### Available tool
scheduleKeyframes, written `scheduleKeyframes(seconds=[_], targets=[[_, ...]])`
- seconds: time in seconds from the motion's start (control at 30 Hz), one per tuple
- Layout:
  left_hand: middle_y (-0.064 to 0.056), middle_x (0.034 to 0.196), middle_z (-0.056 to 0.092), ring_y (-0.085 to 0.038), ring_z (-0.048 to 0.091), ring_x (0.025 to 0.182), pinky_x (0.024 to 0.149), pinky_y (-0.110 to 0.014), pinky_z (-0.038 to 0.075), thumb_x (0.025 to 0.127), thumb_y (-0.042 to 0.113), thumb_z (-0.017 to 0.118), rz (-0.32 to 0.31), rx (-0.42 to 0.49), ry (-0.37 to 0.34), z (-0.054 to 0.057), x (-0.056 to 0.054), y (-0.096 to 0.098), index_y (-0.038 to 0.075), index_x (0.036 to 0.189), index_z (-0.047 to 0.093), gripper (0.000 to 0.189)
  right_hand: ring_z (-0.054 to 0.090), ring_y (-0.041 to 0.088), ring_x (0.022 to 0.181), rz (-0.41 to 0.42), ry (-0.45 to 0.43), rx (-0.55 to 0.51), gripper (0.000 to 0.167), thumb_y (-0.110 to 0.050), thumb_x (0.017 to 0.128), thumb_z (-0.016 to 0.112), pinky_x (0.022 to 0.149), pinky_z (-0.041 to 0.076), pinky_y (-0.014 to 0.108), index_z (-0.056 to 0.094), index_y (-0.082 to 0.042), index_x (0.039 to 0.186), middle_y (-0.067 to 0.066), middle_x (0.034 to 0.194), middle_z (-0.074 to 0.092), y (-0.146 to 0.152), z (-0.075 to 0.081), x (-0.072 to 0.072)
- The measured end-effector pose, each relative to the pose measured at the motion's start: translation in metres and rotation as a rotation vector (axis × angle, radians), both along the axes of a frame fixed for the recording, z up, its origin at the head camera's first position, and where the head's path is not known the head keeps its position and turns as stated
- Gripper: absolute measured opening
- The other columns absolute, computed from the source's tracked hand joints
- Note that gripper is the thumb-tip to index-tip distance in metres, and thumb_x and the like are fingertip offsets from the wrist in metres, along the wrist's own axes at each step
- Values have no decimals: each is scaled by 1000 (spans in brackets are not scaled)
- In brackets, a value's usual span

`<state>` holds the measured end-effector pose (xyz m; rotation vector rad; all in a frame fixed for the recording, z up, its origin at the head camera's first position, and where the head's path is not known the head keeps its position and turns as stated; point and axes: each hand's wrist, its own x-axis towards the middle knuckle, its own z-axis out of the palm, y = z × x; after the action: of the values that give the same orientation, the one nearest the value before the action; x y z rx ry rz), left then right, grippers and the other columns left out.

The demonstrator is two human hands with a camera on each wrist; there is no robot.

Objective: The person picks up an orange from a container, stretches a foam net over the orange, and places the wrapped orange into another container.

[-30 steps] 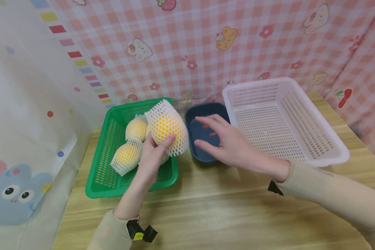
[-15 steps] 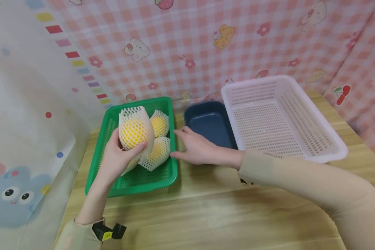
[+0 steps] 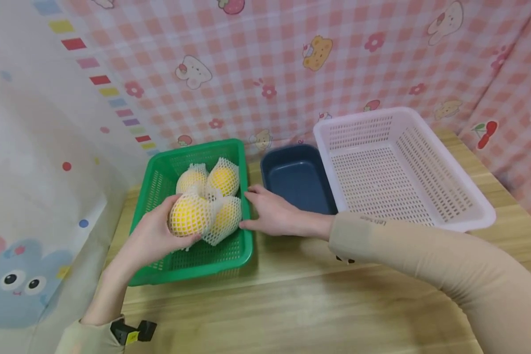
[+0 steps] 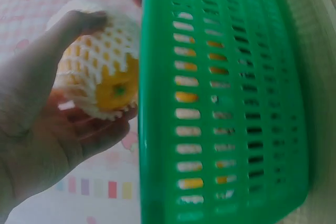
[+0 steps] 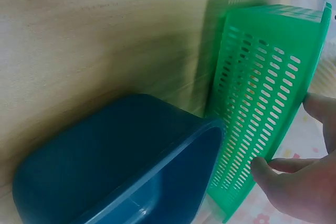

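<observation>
My left hand [image 3: 159,232] grips a yellow fruit in a white foam net [image 3: 190,214] low over the front left of the green basket [image 3: 194,268]. The left wrist view shows the same netted fruit [image 4: 102,72] cupped in my fingers beside the green basket [image 4: 226,103]. Three more netted fruits [image 3: 223,181] lie in the basket, touching the held one. My right hand [image 3: 270,214] rests with relaxed fingers against the basket's right rim. In the right wrist view its fingertips [image 5: 268,170] touch the basket's outer wall [image 5: 257,103].
A dark blue tray [image 3: 298,179] stands just right of the green basket, seen close as the blue tray [image 5: 121,156]. A white perforated basket [image 3: 447,216] sits at the right. All stand on a wooden table [image 3: 292,305] against cloth-covered walls.
My left hand carried the netted fruit from the basket's right edge leftward and down among the other fruits. My right hand moved from over the blue tray to the basket's right rim.
</observation>
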<state>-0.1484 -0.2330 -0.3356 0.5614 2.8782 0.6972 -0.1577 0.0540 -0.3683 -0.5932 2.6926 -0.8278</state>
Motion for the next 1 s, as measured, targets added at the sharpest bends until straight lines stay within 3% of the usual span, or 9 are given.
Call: scheduleKeyframes(seconds=[0.17,0.43,0.63,0.8,0.9,1.0], targets=[[-10,135,67,-24,68,108,87,-42,58,80,36,90,-150,-96,-11,-7,-2,-3,13,151,48,85,41,35,156,-4,15,-9,81,-39,97,75,124,44,44,42,3,158,20,171,32,0,0,1],[-15,144,64,-29,64,120,93,-48,57,78,37,90,-234,-193,-123,-10,-2,-2,14,154,48,90,43,35,155,6,10,-8,81,-39,97,76,122,46,43,42,3,158,21,171,31,-1,1,1],[-14,144,64,-28,64,123,98,-46,57,83,39,88,-286,-131,-247,-14,-9,-8,9,158,41,93,42,34,156,-21,-5,-25,83,-37,96,77,124,45,43,40,3,158,20,171,32,-2,0,0],[-10,135,67,-24,64,120,95,-38,57,90,47,81,-263,-81,-401,-16,-12,-17,5,159,36,92,46,35,152,-53,-31,-105,85,-31,94,80,124,45,43,38,7,158,22,168,35,-5,-1,0],[-8,134,67,-24,65,122,97,-39,57,91,49,79,-257,-67,-397,-17,-10,-19,6,157,40,88,58,34,142,-77,-55,-168,85,-25,93,82,119,50,41,38,9,157,24,167,37,-7,-2,1],[-6,132,69,-24,65,120,97,-40,57,90,47,82,-277,-66,-332,-17,-9,-17,8,154,47,83,67,34,130,-100,-71,-217,84,-20,92,83,113,55,39,38,10,156,26,166,37,-7,-2,1]])
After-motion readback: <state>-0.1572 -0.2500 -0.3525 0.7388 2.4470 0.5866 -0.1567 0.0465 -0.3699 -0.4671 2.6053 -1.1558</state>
